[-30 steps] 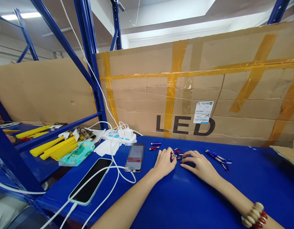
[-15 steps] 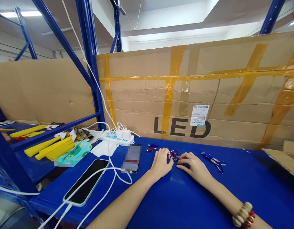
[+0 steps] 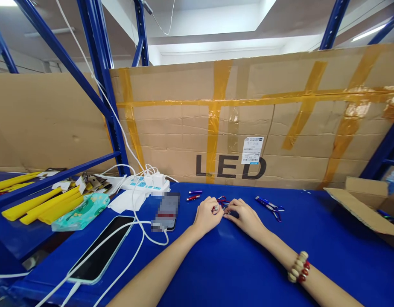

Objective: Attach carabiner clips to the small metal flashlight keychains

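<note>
My left hand (image 3: 208, 216) is curled closed over the blue tabletop (image 3: 229, 268), with a small silvery end showing among its fingers. Close beside it, my right hand (image 3: 246, 217) has its thumb and fingertips together at something tiny and metallic that I cannot name. Just behind the fingertips lie red clip-like metal pieces (image 3: 223, 200), partly hidden by the hands. To the left rest a short purple metal tube (image 3: 195, 192) and a red metal tube (image 3: 193, 198) with a silver end. Blue and purple tubes with clips (image 3: 269, 207) lie right of my right hand.
Left are a phone with a black screen (image 3: 102, 249), a second phone (image 3: 166, 212), white cables and a power strip (image 3: 148, 184). Yellow tubes (image 3: 52, 204) and a green packet (image 3: 81, 211) lie beyond. An open cardboard box (image 3: 360, 209) stands right; a cardboard wall (image 3: 171, 145) closes the back.
The view has swung to the right, bringing more of the cardboard box into sight. My left fingers have curled tighter, and the two hands have come closer together.
</note>
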Motion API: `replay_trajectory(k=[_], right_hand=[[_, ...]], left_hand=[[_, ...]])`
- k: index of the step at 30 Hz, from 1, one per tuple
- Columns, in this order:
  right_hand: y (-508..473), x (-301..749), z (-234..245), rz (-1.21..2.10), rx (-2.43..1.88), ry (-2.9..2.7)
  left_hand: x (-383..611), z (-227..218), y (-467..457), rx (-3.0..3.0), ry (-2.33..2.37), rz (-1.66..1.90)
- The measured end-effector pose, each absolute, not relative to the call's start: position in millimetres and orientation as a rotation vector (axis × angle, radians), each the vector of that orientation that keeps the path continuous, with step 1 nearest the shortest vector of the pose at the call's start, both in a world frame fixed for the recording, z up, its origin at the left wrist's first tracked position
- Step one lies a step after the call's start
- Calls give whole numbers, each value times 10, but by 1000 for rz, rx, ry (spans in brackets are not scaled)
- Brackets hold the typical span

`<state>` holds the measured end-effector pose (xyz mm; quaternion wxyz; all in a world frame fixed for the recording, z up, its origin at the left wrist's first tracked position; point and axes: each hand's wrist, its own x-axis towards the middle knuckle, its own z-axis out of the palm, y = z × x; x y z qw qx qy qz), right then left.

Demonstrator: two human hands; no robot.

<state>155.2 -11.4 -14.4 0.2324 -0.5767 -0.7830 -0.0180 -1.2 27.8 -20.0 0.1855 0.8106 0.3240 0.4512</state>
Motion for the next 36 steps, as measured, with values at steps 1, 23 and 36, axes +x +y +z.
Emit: replay_trajectory(k=[1,23,36], right_hand=[[-116,1542,-145,-74,-1577,-2158],[-220,1247,-128,-114,-1146,-1805],[-199,1287,-132,-76,-1208,-1817]], left_hand=[[-13,-201,279,2288,931,1233],[-36,-166,238,2208,1152,988],[-28,-158,212,2352,1220,881]])
